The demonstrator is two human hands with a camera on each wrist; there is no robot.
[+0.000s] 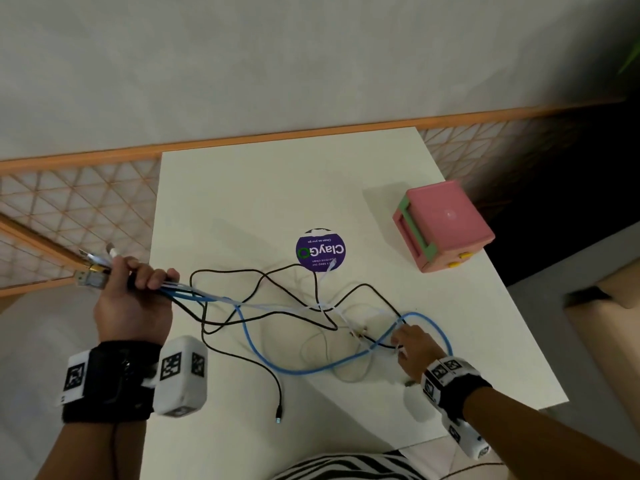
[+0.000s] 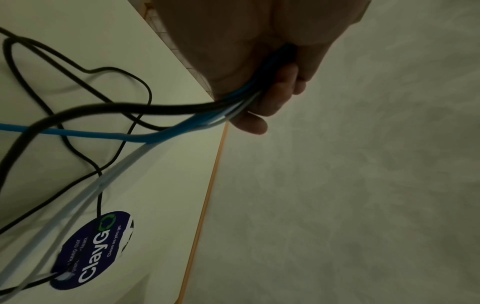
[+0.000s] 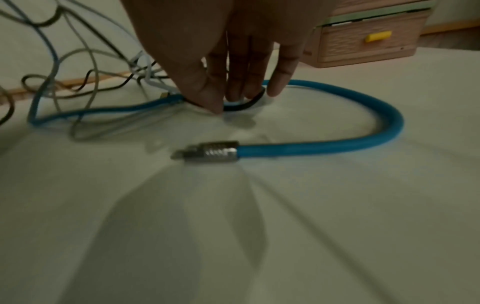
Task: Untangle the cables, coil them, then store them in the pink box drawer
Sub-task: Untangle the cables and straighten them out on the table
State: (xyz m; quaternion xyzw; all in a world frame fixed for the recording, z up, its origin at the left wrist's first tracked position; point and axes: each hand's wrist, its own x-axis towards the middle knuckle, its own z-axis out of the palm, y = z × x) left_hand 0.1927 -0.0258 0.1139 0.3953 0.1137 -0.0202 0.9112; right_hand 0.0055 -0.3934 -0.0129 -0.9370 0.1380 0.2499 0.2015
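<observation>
My left hand [image 1: 145,282] is raised off the table's left edge and grips a bundle of cable ends [image 1: 93,270], with the plugs sticking out to the left. From that fist blue, black and white strands [image 2: 228,110] run down to the tangle. A blue cable [image 1: 311,370] loops across the white table [image 1: 242,202], and its metal plug [image 3: 207,152] lies loose. My right hand [image 1: 403,344] reaches into the tangle with straight fingers [image 3: 236,90], tips down on a black cable [image 3: 241,106]. The pink box [image 1: 446,223] stands at the far right, drawer shut.
A round purple sticker [image 1: 320,251] lies mid-table, with thin white cables [image 1: 311,308] below it. A black cable's free plug [image 1: 278,418] lies near the front edge. The box drawer has a yellow handle [image 3: 378,36]. A lattice railing [image 1: 69,209] runs behind the table.
</observation>
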